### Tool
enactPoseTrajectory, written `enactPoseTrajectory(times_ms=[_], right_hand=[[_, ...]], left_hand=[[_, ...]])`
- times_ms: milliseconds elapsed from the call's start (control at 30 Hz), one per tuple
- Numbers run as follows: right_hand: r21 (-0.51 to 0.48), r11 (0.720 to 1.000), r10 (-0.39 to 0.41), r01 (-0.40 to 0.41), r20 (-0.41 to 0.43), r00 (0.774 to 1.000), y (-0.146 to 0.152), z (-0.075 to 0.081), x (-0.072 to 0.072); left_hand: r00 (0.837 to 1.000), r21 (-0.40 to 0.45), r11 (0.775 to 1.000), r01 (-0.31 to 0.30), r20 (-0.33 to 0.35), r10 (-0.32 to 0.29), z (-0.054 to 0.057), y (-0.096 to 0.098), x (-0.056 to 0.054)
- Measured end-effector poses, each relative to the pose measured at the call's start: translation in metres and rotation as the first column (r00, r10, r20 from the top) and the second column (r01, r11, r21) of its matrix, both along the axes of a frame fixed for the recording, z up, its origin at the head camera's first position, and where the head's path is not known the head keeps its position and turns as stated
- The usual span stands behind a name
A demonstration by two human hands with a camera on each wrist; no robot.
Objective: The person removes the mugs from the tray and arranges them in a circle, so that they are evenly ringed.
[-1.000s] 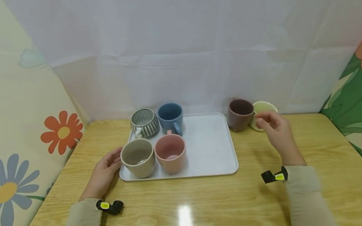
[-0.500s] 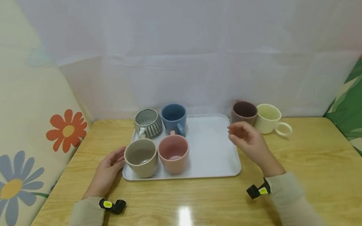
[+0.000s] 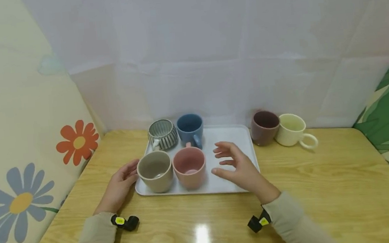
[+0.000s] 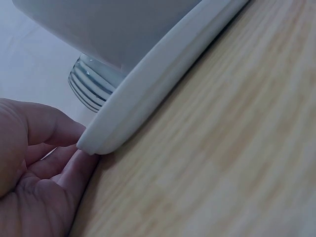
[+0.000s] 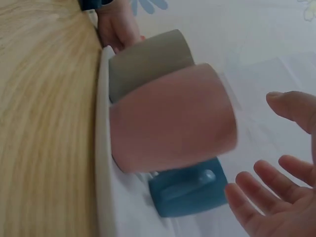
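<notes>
My left hand [image 3: 118, 185] is at the left edge of a white tray [image 3: 235, 182], and in the left wrist view its thumb and fingers pinch the tray's rim [image 4: 126, 116]. Close beside that hand stands a beige mug [image 3: 155, 172] on the tray. A pink mug [image 3: 190, 168] stands right of it, handle pointing to the back. My right hand [image 3: 239, 170] hovers over the tray's right half, fingers spread and thumb apart, holding nothing; the pink mug is nearest to it. Behind stand a blue mug [image 3: 190, 129] and a striped grey mug [image 3: 162, 135], also on the tray.
Right of the tray, on the wooden table [image 3: 327, 187], a dark purple mug [image 3: 264, 128] and a pale yellow mug [image 3: 289, 130] stand side by side at the back. A white cloth [image 3: 188, 59] hangs behind the table. Flower-patterned panels [image 3: 18, 154] flank it.
My right hand has left the pale yellow mug and moved left over the tray, its fingers spreading. The yellow mug's handle now shows, pointing right. My left hand stays at the tray's edge.
</notes>
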State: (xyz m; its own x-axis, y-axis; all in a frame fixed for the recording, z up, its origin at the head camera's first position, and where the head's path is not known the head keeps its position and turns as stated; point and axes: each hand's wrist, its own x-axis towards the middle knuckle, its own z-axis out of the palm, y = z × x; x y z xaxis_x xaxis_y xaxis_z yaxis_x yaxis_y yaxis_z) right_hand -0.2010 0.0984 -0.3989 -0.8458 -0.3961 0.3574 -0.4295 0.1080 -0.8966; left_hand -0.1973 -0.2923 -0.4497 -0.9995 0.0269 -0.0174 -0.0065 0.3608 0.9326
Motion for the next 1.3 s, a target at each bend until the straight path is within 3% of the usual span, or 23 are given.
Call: enactPoseTrajectory(times_ms=[267, 533, 733, 967, 1300], right_hand=[[0.055, 0.998, 0.027, -0.037, 0.172, 0.985, -0.025, -0.011, -0.003], [-0.013, 0.999, 0.042, -0.040, 0.273, 0.961, -0.039, -0.026, -0.007], [-0.053, 0.997, 0.068, -0.055, 0.285, 0.956, -0.049, -0.034, -0.010], [-0.030, 0.997, 0.073, -0.067, 0.328, 0.942, -0.053, -0.037, -0.011], [-0.015, 0.998, 0.066, -0.065, 0.292, 0.954, -0.055, -0.040, -0.015]], left_hand=[[1.000, 0.016, 1.000, 0.005, -0.007, -0.005, -0.006, -0.001, -0.003], [1.000, 0.038, 0.999, 0.017, -0.012, -0.017, -0.006, 0.000, -0.004], [1.000, 0.002, 1.000, 0.007, -0.002, -0.007, -0.007, -0.003, -0.003], [1.000, 0.006, 1.000, 0.004, 0.007, -0.004, -0.007, -0.002, -0.001], [1.000, 0.024, 1.000, 0.010, -0.007, -0.010, -0.005, -0.001, -0.004]])
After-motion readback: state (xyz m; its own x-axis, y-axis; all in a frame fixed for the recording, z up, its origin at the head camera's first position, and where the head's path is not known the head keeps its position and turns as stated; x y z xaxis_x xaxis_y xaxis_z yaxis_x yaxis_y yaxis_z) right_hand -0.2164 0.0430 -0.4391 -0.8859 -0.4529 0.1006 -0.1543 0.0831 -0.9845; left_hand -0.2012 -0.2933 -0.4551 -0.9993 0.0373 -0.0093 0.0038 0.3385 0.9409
